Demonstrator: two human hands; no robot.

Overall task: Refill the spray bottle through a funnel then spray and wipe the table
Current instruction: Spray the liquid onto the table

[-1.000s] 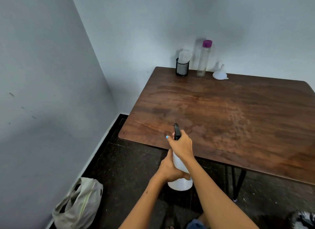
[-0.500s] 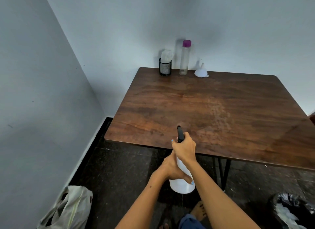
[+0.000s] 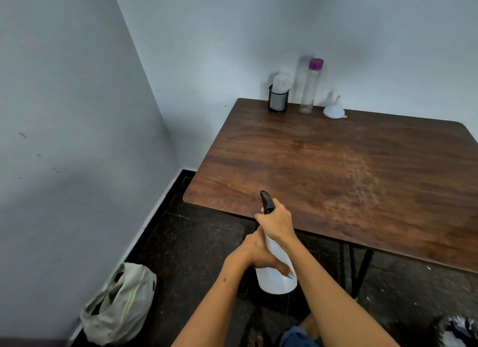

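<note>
You hold the white spray bottle (image 3: 276,269) upright, off the desk's (image 3: 336,171) near edge. Your left hand (image 3: 254,252) wraps its body to steady it, and your right hand (image 3: 276,221) has its grip closed around the black trigger head (image 3: 266,202), probably for spraying (wet speckles show on the wood). The funnel (image 3: 334,110) and tall clear bottle (image 3: 309,88) stand at the far edge, out of the way.

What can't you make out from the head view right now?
- Spray bottle: fill level, the body is opaque white.
- Its trigger: covered by the right hand.
- Left hand: fingers hidden behind the bottle.
- Black mesh cup: white contents too small to identify.
</note>
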